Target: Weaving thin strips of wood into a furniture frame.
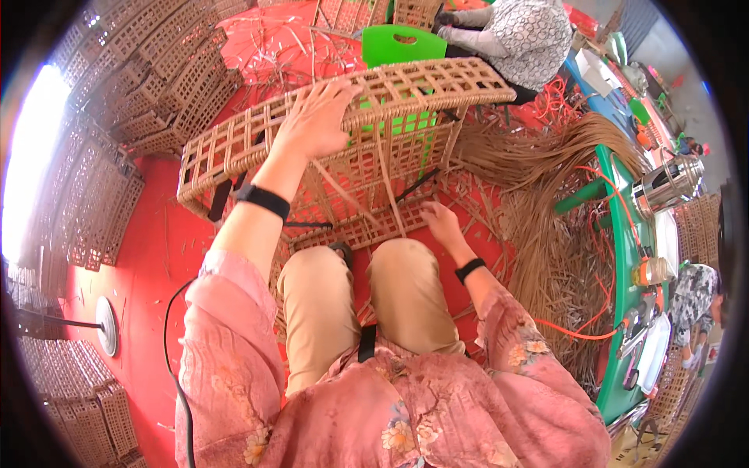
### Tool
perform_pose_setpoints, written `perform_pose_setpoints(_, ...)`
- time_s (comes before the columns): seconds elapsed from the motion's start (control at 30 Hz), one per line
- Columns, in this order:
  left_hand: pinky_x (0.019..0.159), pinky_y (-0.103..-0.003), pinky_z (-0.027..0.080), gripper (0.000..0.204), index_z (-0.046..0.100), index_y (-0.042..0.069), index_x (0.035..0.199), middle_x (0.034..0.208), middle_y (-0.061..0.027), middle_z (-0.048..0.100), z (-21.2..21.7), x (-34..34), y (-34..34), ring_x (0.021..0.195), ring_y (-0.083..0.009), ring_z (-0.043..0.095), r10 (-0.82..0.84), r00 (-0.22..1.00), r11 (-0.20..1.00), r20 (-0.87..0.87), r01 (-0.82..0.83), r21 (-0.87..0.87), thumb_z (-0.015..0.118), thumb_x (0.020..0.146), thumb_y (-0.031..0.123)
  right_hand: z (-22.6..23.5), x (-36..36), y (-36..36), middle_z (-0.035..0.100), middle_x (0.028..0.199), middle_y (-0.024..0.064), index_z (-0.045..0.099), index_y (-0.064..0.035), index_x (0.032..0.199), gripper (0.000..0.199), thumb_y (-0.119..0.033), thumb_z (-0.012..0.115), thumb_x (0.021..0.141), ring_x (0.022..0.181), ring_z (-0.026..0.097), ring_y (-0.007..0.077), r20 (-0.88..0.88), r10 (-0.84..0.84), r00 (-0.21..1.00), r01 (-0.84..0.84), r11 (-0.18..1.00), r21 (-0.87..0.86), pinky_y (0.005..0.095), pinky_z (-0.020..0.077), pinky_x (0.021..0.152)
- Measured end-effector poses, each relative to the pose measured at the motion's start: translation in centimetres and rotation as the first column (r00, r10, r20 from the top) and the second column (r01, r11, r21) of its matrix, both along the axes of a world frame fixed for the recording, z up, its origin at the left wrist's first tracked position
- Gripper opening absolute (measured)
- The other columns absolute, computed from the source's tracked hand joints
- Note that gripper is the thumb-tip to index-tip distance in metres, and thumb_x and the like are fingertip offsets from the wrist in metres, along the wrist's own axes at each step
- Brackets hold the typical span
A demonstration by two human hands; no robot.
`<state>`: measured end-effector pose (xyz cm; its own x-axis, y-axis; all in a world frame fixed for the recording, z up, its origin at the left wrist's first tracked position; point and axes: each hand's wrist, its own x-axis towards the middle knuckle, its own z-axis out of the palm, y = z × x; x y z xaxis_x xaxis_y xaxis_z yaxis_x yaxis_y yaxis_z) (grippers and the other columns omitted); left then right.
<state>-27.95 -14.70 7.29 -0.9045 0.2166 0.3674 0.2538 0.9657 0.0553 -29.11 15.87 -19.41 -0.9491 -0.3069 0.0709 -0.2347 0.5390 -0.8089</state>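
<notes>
A large woven rattan basket (437,78) stands on its side in front of my knees, its open lattice facing me. My left hand (316,121) lies over its upper edge, fingers across the top weave and thumb down past the rim. Near the basket's lower right part is my right hand (443,224), its fingers drawn together; whatever they may hold is too small to make out. Loose flat strips (388,175) hang across the basket's front. Dark straps (417,185) show at its inner corners.
Stacks of woven baskets (172,70) rise at the left. Long brown strips (538,164) are heaped to the right, beside a green table (616,234) with tools and a metal canister (667,186). A person (523,39) sits beyond by a green chair (402,47). Scraps litter the red floor.
</notes>
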Motion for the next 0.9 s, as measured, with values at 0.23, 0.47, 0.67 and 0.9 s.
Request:
perform_pose_setpoints(0.23, 0.120, -0.046, 0.024, 0.074, 0.045, 0.011, 0.141, 0.147, -0.0105, 0.045, -0.3, 1.5, 0.2, 0.141, -0.0307, 0.035, 0.004, 1.000, 0.999, 0.031, -0.005, 0.053, 0.066, 0.071, 0.004, 10.2, -0.1, -8.8, 0.071, 0.097, 0.0110, 0.066, -0.0008, 0.120, 0.033, -0.021, 0.063, 0.095, 0.087, 0.066, 0.0169, 0.018, 0.272, 0.962, -0.260, 0.936, -0.236, 0.0336, 0.0531, 0.080)
perform_pose_setpoints(0.47, 0.118, -0.047, 0.028, 0.072, 0.047, 0.008, 0.139, 0.142, -0.0096, 0.045, 0.8, 2.5, 1.2, 0.137, -0.0303, 0.039, -0.025, 1.000, 0.997, -0.006, 0.025, 0.080, 0.067, 0.070, 0.002, 14.8, 8.9, -6.0, 0.071, 0.093, 0.0131, 0.068, -0.0059, 0.112, 0.033, -0.033, 0.063, 0.094, 0.086, 0.069, 0.0305, -0.024, 0.442, 0.897, -0.439, 0.895, 0.074, 0.0388, 0.0542, 0.080)
perform_pose_setpoints(0.67, 0.118, -0.049, 0.027, 0.070, 0.046, 0.007, 0.139, 0.143, -0.0119, 0.046, 0.6, 3.6, 1.3, 0.136, -0.0305, 0.041, -0.028, 0.999, 0.994, -0.027, 0.031, 0.105, 0.064, 0.072, 0.002, 12.5, 12.8, -5.6, 0.066, 0.110, 0.0071, 0.066, -0.0082, 0.105, 0.032, -0.034, 0.067, 0.086, 0.114, 0.056, 0.0260, -0.367, 0.440, 0.820, -0.330, 0.886, 0.327, 0.0425, 0.0407, 0.098)
perform_pose_setpoints(0.9, 0.119, -0.049, 0.026, 0.068, 0.044, 0.007, 0.142, 0.149, -0.0131, 0.042, 0.4, 6.0, 2.7, 0.142, -0.0294, 0.036, -0.042, 0.999, 0.994, -0.016, 0.043, 0.104, 0.064, 0.077, 0.005, 12.7, 12.6, -6.0, 0.066, 0.114, 0.0072, 0.067, -0.0097, 0.109, 0.032, -0.034, 0.066, 0.088, 0.115, 0.058, 0.0271, -0.296, 0.454, 0.840, -0.328, 0.861, 0.390, 0.0420, 0.0409, 0.101)
